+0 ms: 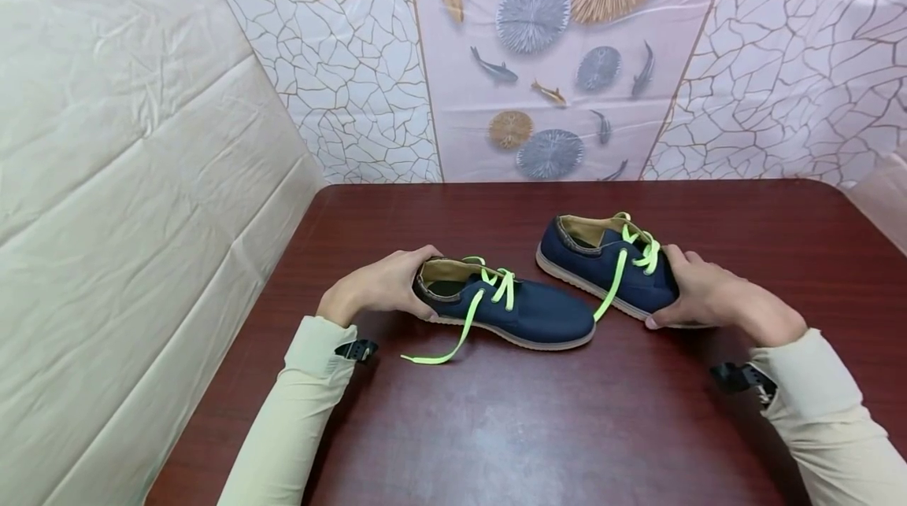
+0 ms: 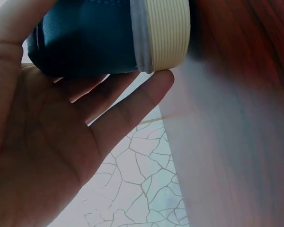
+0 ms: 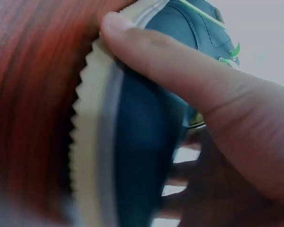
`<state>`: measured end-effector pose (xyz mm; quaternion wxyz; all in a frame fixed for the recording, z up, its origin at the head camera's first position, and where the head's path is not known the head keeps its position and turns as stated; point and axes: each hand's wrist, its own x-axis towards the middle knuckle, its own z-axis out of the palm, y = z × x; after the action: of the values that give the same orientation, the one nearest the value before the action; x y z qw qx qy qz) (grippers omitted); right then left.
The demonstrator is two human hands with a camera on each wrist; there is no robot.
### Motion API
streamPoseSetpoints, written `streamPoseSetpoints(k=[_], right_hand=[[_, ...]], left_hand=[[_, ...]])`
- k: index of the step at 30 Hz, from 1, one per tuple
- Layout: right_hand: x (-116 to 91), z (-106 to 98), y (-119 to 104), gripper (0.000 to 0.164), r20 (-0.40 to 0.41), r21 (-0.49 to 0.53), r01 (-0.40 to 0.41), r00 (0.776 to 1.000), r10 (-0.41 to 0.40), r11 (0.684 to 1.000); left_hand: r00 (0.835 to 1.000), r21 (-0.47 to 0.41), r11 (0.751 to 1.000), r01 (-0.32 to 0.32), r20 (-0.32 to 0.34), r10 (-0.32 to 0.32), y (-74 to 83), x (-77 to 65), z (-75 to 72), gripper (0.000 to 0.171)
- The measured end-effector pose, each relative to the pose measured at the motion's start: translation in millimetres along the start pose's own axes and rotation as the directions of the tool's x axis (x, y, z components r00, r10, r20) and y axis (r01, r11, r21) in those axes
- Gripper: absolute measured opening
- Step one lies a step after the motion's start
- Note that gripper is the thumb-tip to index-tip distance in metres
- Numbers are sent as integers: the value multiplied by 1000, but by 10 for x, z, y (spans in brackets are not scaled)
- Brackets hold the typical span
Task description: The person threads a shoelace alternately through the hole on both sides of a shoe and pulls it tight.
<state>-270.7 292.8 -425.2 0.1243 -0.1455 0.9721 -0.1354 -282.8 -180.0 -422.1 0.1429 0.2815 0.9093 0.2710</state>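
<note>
Two navy lace-up shoes with pale soles and neon-green laces are on the dark red table. In the head view, my left hand holds the heel of the left shoe, whose toe points right. Thumb and fingers lie on opposite sides of that heel in the left wrist view. My right hand grips the front part of the right shoe, which sits farther back with its heel to the left. Along its sole edge presses the right thumb. The right hand hides the toe.
One loose lace end trails onto the table before the left shoe. Another lace hangs down the right shoe's side, near the left shoe's toe. A patterned sheet hangs behind the table, and a pale padded wall stands left.
</note>
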Motion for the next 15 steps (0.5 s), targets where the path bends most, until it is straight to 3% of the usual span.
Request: streamPoseSetpoints(k=[8,15], right_hand=[[148,60,-68,123,-73,32,44,996,-41,999],[304,208,-144,114,-178,143,213,966,-186,967]], left_hand=[[1000,21,1000,2,0,-2,-34,1,15,78],[1000,50,999,-2,1,2,-41,-16,-14,80]])
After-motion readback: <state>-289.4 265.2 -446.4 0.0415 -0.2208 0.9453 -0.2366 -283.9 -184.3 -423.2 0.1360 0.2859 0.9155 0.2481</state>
